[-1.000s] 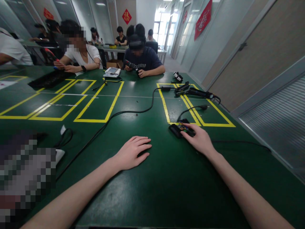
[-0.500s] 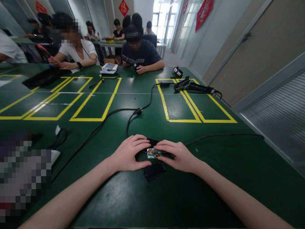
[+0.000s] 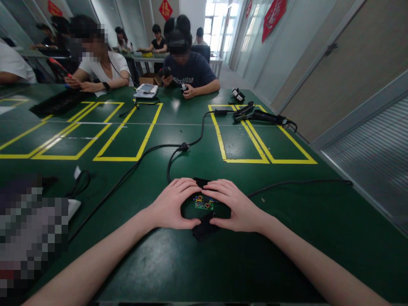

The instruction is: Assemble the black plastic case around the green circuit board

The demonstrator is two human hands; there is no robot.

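Note:
A small green circuit board [image 3: 204,205] with copper coils lies on the table between my curved hands. My left hand [image 3: 172,206] is open, fingertips at the board's far left and thumb beside a black plastic cover [image 3: 204,231]. Facing it, my right hand [image 3: 237,207] is also open; its fingers reach over the board's far side and its thumb tip meets the cover's far edge. Behind the fingertips, another black piece [image 3: 201,182] shows in part. Whether the fingers touch it is hidden.
A black cable [image 3: 140,155] with a plug [image 3: 184,147] runs across the green table [image 3: 153,267]. Yellow tape outlines [image 3: 269,161] mark the far half. Black tools [image 3: 261,117] lie at far right. A blurred-out object [image 3: 35,238] is at left. Co-workers sit opposite.
My right thumb and fingers have come off the circuit board, the thumb moving nearer to the black cover. The board now lies a little turned. A co-worker opposite has shifted a held tool.

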